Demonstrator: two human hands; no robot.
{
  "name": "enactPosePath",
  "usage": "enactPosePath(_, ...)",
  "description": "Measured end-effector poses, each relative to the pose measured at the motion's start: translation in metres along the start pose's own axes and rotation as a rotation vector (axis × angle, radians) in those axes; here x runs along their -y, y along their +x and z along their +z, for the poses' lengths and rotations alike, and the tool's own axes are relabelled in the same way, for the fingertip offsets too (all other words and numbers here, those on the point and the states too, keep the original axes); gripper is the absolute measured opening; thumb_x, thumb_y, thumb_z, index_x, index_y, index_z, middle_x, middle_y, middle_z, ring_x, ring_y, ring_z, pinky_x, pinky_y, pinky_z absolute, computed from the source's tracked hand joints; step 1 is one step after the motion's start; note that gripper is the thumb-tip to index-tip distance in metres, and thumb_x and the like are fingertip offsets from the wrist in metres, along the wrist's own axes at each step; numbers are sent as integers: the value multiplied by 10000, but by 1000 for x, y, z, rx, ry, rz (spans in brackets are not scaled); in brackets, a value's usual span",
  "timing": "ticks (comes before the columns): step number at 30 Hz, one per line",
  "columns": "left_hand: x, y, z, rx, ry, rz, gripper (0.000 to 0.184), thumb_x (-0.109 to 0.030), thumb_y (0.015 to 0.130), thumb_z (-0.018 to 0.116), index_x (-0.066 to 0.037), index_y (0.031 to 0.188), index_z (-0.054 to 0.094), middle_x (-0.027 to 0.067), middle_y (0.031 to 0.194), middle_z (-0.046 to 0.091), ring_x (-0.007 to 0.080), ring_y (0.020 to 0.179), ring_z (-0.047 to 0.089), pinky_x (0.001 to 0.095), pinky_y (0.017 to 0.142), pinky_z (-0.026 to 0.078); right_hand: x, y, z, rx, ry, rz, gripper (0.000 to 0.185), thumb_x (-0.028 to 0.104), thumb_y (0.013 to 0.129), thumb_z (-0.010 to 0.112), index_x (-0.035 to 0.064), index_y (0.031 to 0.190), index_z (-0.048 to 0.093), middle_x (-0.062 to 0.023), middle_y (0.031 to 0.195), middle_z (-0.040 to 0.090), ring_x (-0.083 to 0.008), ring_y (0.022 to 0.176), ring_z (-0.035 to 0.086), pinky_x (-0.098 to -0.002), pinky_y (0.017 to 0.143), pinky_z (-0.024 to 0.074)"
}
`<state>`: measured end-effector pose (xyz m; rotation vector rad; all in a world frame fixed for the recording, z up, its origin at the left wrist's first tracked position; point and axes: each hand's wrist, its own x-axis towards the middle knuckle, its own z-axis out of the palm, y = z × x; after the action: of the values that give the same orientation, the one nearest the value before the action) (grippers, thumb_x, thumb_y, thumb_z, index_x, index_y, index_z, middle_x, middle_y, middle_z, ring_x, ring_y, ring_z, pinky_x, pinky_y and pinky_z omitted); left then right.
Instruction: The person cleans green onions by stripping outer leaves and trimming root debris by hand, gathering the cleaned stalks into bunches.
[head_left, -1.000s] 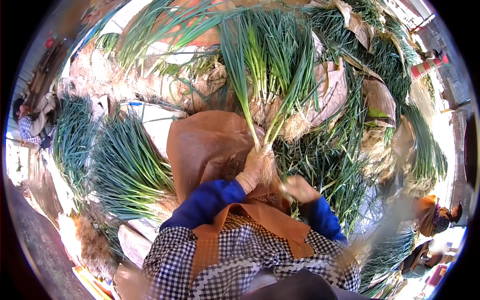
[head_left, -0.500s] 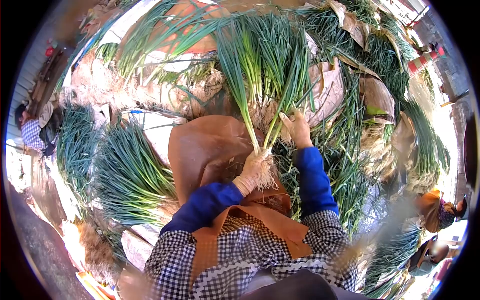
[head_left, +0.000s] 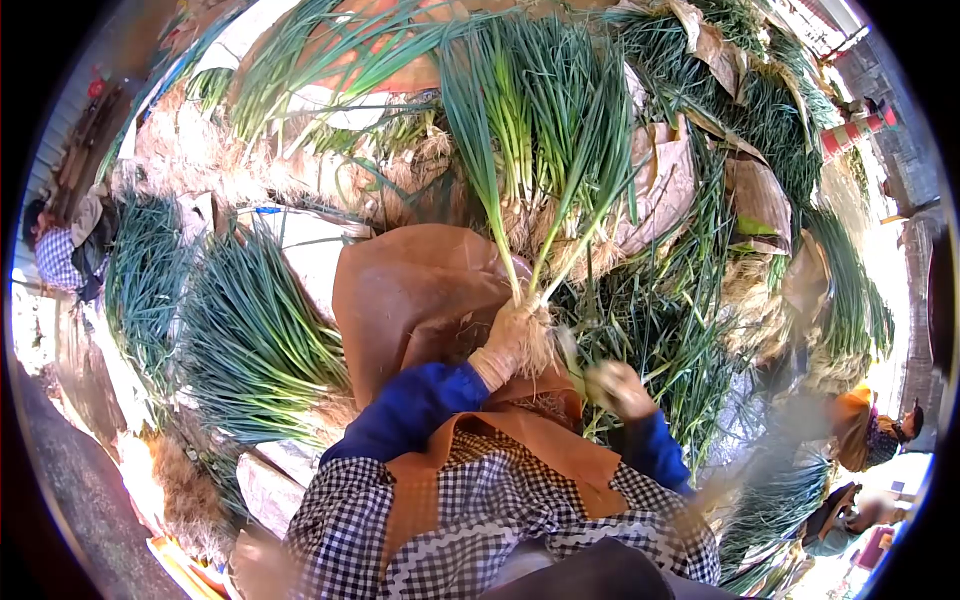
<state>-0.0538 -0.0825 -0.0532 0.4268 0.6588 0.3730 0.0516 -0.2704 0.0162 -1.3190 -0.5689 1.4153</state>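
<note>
Bright light; glare both sides; fisheye curvature, black corners; right grip (head_left: 618,389) motion-blurred.

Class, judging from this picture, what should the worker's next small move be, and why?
Probably bring the right hand up to the held onions: the left hand grips them near the roots, while the right is lower and off to the side.

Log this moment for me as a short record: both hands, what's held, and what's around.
Left hand: closed around green onions, near their roots
Right hand: blurred, apart from the left hand; grip unclear
Lap: brown apron
Left side: onion pile, leafy ends pointing away
Ahead: more onions
Right side: loose leaves
</note>
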Motion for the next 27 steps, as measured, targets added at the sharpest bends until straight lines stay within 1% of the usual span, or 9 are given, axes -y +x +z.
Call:
enactPosePath(4,5,10,-15,107,-113,-43,172,-200,889,534,-36,935,517,36,710,545,131,574,535,247,496,469,-11,-70,-43,134,-257,355,287,296,848,593,46,708,574,-24,655,579,-110,551,524,-247,520,414)
enactPosePath(8,6,14,-9,92,-22,10,154,-164,884,541,-30,954,514,31,700,520,127,577,515,235,496,448,-74,-78,-108,116,-1880,725,168,228,794,572,62,785,596,-88,752,634,-250,690,622,-348,613,490)
enactPosePath(10,21,20,-20,188,-66,96,137,-131,884,535,-27,971,511,35,757,532,122,627,528,226,531,449,-61,-25,-102,-278,-1991,-63,253,291,850,471,104,853,642,-130,813,640,-281,760,622,-389,682,485)
enactPosePath(11,19,14,-17,194,-72,99,131,-83,870,546,-25,981,508,40,798,535,120,672,532,223,575,453,-1,10,-56,-566,-1255,174,267,302,851,498,79,883,643,-132,819,636,-290,767,617,-387,698,478)
enactPosePath(16,25,3,0,42,252,287,149,-11,815,604,-29,924,504,29,784,541,100,673,519,233,611,462,45,149,-37,-608,-810,-250,426,446,813,568,33,895,634,-163,757,629,-290,710,610,-364,658,461)
enactPosePath(22,46,22,-13,-35,277,319,172,6,778,631,-45,895,515,-12,755,509,65,664,443,198,564,401,34,180,-21,-862,-1508,-150,460,477,891,412,54,861,588,-173,762,621,-346,696,600,-437,641,477)
enactPosePath(24,38,16,-2,-59,307,374,173,2,784,615,-38,920,516,-14,753,509,71,668,458,204,564,407,35,151,-7,-763,-1357,-192,413,413,902,433,36,832,584,-137,699,615,-270,625,605,-376,577,482)
enactPosePath(26,33,15,-4,-26,124,307,167,1,792,596,-29,936,516,-5,752,513,79,680,479,208,576,419,5,104,-3,-244,-403,-220,357,337,899,485,24,751,569,-64,592,572,-170,516,554,-283,486,440)
enactPosePath(27,38,27,-21,8,83,268,166,20,792,590,-12,937,517,52,811,570,132,669,548,250,585,472,10,71,1,-81,-521,-254,304,283,896,507,34,737,578,-48,597,569,-139,506,537,-255,459,409)
